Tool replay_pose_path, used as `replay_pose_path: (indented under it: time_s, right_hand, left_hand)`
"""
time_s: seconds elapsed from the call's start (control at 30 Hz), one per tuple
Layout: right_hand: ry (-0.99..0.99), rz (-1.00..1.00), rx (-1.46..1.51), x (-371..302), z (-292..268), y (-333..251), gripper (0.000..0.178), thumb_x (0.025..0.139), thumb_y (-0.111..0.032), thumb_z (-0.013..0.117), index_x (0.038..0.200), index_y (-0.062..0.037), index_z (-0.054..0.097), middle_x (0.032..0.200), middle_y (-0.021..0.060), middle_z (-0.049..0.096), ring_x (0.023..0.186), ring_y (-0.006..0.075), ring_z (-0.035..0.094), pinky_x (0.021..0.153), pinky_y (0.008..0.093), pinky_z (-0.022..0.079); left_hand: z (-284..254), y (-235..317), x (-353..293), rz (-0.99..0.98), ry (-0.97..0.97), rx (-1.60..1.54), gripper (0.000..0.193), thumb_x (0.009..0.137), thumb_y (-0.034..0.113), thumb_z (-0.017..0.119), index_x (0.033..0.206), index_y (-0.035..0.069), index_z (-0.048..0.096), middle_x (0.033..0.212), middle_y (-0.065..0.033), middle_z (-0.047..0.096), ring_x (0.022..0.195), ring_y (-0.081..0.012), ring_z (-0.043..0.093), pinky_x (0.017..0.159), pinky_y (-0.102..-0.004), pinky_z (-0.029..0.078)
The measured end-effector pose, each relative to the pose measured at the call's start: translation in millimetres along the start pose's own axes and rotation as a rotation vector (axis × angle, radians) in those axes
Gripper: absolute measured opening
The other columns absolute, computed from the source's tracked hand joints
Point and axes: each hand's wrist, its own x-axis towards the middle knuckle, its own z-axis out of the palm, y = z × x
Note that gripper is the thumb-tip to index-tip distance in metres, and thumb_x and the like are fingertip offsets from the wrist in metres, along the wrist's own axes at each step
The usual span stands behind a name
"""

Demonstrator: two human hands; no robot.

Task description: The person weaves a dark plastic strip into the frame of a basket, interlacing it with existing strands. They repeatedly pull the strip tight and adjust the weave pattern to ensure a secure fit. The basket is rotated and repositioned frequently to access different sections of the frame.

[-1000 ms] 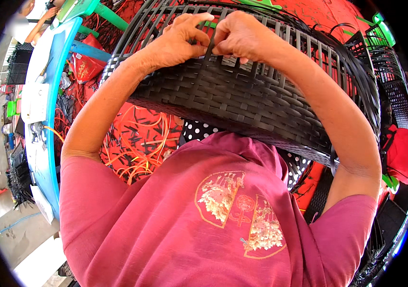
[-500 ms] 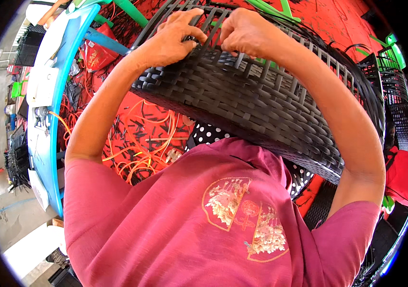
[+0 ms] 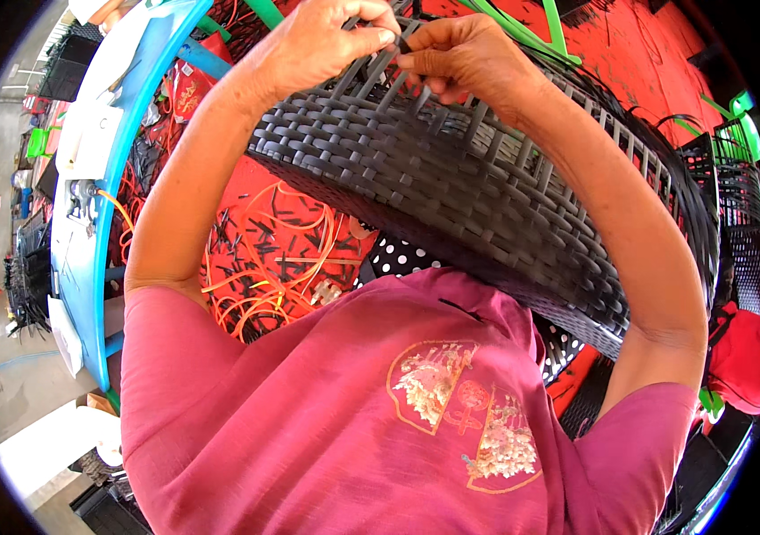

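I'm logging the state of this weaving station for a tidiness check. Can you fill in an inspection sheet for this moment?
Surface: red floor mat, littered.
Job's things: black woven basket, tilted on the lap, upper rim unfinished with upright strips standing free.
Clutter: black strip offcuts scattered on the mat.
Hands: left hand and right hand both pinch a strip at the basket's rim.
Cables: loose orange cords tangled on the mat.
Surroundings: blue table edge at left; green frame beyond.
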Motion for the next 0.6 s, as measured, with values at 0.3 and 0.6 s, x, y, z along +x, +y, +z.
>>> replay_pose_path:
  time_s: [0.3,0.6]
  right_hand:
    - [-0.122,-0.085,-0.784,51.3,8.2,11.2,0.023,0.081,-0.017,0.064,0.068,0.0017,0.063,0.056,0.0067,0.056,0.045,0.0146,0.051,0.044,0.0319,0.042]
    - [-0.074,-0.167,-0.471,48.4,21.0,14.7,0.022,0.085,-0.020,0.065,0.072,-0.0024,0.065,0.058,0.0046,0.058,0.050,0.0105,0.052,0.041,0.0281,0.038]
  left_hand:
    - [30.7,-63.2,-42.4,-0.129,-0.065,0.253,0.023,0.080,0.017,0.060,0.100,0.016,0.072,0.152,-0.0092,0.032,0.140,-0.0325,0.025,0.113,-0.0499,0.018]
    - [27.3,-61.0,-35.0,-0.195,-0.113,0.164,0.019,0.082,0.008,0.061,0.099,0.009,0.070,0.147,-0.0073,0.038,0.135,-0.0312,0.033,0.113,-0.0407,0.025]
